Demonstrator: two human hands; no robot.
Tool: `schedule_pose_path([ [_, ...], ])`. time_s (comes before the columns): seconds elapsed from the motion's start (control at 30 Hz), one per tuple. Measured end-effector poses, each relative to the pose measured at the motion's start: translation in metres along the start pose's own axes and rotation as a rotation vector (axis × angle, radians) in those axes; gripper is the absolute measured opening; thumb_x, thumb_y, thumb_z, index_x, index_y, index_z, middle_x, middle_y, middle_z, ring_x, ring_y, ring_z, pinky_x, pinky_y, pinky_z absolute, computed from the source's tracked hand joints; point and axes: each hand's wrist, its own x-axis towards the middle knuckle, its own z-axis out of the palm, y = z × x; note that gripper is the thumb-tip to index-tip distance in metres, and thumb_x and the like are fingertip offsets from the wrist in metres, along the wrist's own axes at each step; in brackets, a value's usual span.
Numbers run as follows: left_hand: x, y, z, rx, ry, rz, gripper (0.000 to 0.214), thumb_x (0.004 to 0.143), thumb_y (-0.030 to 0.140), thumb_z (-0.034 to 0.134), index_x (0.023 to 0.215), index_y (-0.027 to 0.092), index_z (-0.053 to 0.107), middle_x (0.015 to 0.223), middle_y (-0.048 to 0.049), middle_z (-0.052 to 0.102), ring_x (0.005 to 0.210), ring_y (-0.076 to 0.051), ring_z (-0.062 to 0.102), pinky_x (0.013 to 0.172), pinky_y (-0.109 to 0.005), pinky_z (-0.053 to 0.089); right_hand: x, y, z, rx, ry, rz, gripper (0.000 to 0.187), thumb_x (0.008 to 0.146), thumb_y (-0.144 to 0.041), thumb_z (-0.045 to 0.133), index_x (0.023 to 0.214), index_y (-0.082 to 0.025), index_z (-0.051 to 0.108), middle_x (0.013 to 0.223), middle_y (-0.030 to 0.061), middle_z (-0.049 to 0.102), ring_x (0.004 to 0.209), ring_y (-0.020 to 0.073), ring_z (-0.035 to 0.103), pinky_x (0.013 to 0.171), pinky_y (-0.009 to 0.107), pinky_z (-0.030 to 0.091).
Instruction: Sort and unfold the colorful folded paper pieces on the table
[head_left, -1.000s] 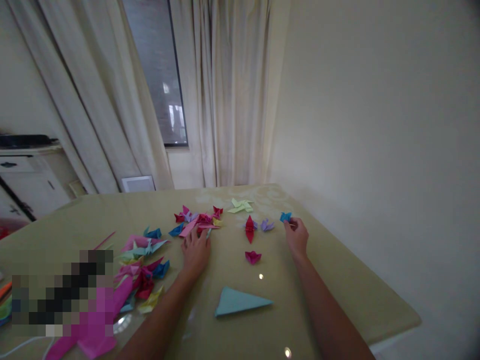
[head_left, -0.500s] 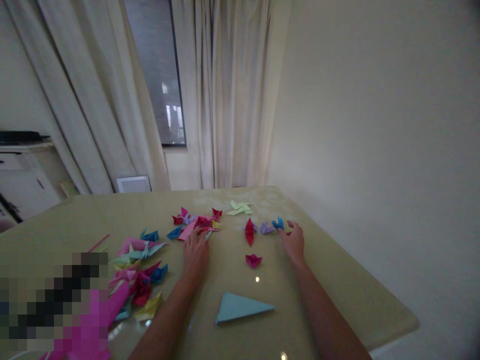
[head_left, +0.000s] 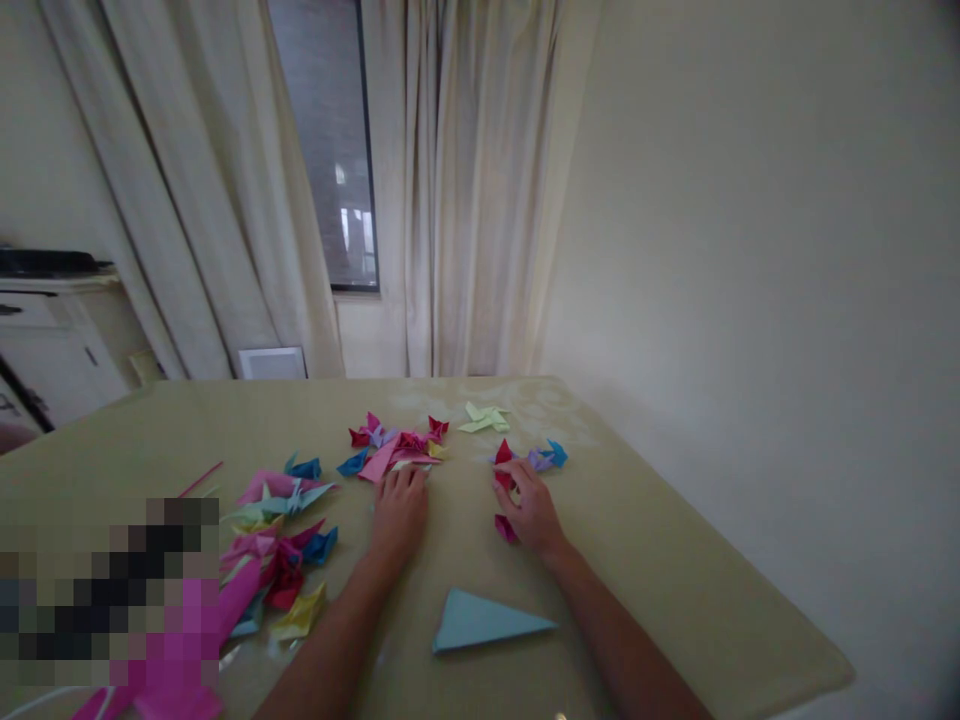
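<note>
Both bare forearms [head_left: 337,620] are slanting inward; the left hand [head_left: 401,512] is lying back upward, fingers [head_left: 405,480] close together, while the right hand [head_left: 534,508] is curving its thumb and fingers leftward.

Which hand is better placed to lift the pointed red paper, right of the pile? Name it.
Probably the right hand: its fingers curve around the pointed red paper, while the left hand lies farther off, beside the pink folded paper.

Dim, soft light — pale reflections on the window [head_left: 330,150], coarse pixelation lower left — and a darkened upper-right corner.
</note>
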Motion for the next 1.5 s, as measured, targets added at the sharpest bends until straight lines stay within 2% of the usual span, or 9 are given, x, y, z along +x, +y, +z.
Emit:
schedule_pose_path([
  [0.27,0.005,-0.007,-0.002,-0.174,0.018,-0.016,0.023,0.096,0.008,0.048,0.096,0.021,0.067,0.103,-0.0089,0.071,0.101,-0.027,0.064,0.094,-0.039,0.048,0.001,0.004,-0.005,-0.01,0.012,0.034,0.018,0.098,-0.027,0.058,0.11,-0.022,0.07,0.105,0.0091,0.067,0.085,0.0231,0.064,0.084,0.038,0.055],
  [0.5,0.005,-0.006,-0.004,-0.227,0.024,0.014,0.027,0.096,0.005,0.044,0.098,0.02,0.067,0.103,-0.0092,0.073,0.101,-0.024,0.067,0.091,-0.035,0.05,0.0,0.002,-0.002,-0.004,-0.003,-0.006,0.018,0.098,-0.024,0.057,0.111,-0.02,0.069,0.108,0.0094,0.067,0.092,0.023,0.065,0.087,0.038,0.054],
  [0.6,0.003,-0.005,-0.005,-0.192,0.053,0.039,0.03,0.097,0.011,0.049,0.119,0.019,0.068,0.123,-0.0129,0.073,0.115,-0.029,0.065,0.099,-0.043,0.049,-0.001,0.004,-0.001,-0.018,-0.021,-0.023,0.018,0.098,-0.023,0.058,0.113,-0.021,0.068,0.108,0.0089,0.067,0.094,0.0233,0.065,0.09,0.038,0.055],
  [0.77,0.0,-0.002,0.0,-0.157,-0.039,0.216,0.051,0.099,0.014,0.051,0.149,0.028,0.056,0.15,-0.0081,0.063,0.137,-0.03,0.055,0.116,-0.054,0.034,-0.002,0.002,0.0,-0.087,-0.073,-0.053,0.025,0.098,-0.02,0.058,0.122,-0.021,0.067,0.115,0.0102,0.068,0.107,0.0252,0.066,0.098,0.04,0.054],
  [1.0,0.003,0.007,0.0,-0.247,-0.243,0.512,0.04,0.095,0.004,0.051,0.117,0.026,0.076,0.126,-0.0052,0.077,0.119,-0.023,0.067,0.108,-0.042,0.041,0.0,-0.006,0.004,-0.233,-0.256,-0.09,0.04,0.097,-0.022,0.066,0.137,-0.021,0.063,0.134,0.0138,0.067,0.124,0.0303,0.061,0.11,0.048,0.049],
  [1.07,0.002,0.01,-0.005,-0.21,-0.19,0.452,0.038,0.094,0.004,0.051,0.112,0.026,0.077,0.122,-0.0052,0.078,0.118,-0.023,0.067,0.107,-0.042,0.042,0.0,-0.009,0.006,-0.245,-0.294,-0.098,0.045,0.099,-0.025,0.065,0.143,-0.019,0.059,0.143,0.0143,0.064,0.131,0.0311,0.058,0.114,0.049,0.045],
  [1.2,-0.003,0.01,-0.016,0.018,0.027,0.048,0.042,0.094,0.009,0.051,0.13,0.021,0.07,0.139,-0.0135,0.068,0.129,-0.033,0.059,0.111,-0.053,0.039,0.0,-0.012,0.008,-0.245,-0.396,-0.095,0.045,0.101,-0.031,0.065,0.144,-0.019,0.06,0.142,0.0141,0.066,0.13,0.0304,0.059,0.114,0.047,0.045],
  [1.3,-0.006,0.001,-0.018,0.143,0.047,-0.186,0.046,0.097,0.021,0.052,0.142,0.013,0.06,0.143,-0.0218,0.061,0.13,-0.04,0.056,0.103,-0.056,0.045,-0.001,-0.012,0.006,-0.238,-0.455,-0.081,0.042,0.099,-0.032,0.069,0.139,-0.017,0.064,0.131,0.0136,0.071,0.12,0.0289,0.064,0.107,0.042,0.049],
  [1.5,-0.001,-0.015,-0.008,0.03,-0.028,-0.137,0.039,0.098,0.015,0.049,0.135,0.012,0.062,0.123,-0.0173,0.069,0.116,-0.032,0.063,0.101,-0.044,0.051,0.001,-0.01,-0.001,-0.262,-0.524,-0.091,0.013,0.098,-0.02,0.068,0.109,-0.016,0.075,0.108,0.0103,0.076,0.1,0.0231,0.067,0.092,0.034,0.051],
])
